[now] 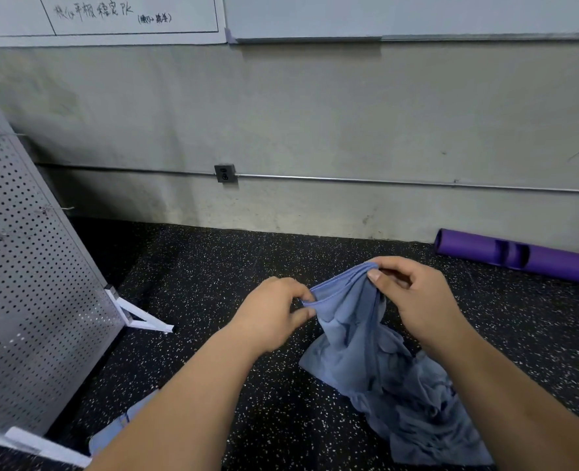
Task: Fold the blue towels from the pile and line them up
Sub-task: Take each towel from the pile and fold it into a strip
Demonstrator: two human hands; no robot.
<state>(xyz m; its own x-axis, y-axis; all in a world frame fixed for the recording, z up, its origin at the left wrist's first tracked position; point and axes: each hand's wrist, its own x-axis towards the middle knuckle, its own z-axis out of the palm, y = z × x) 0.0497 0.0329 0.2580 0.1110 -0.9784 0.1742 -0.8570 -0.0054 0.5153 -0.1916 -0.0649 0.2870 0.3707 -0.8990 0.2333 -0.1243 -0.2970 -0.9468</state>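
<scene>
So far you have one blue towel (345, 321) lifted off the speckled floor (230, 385). Its upper hem stretches between your hands, and its lower part trails into the crumpled pile (424, 413) at near right. Your left hand (274, 314) pinches the hem between thumb and fingertips; your right hand (413, 294) curls round the bunched edge. No fold shows yet, and no lined-up row is visible. A pale blue shape (121, 426) peeks out under your left forearm; whether it is a finished towel cannot be told. A perforated metal panel (26, 266) leans at left and a purple tube (519, 256) lies far right by the wall. Neither sits between you and the pile.
</scene>
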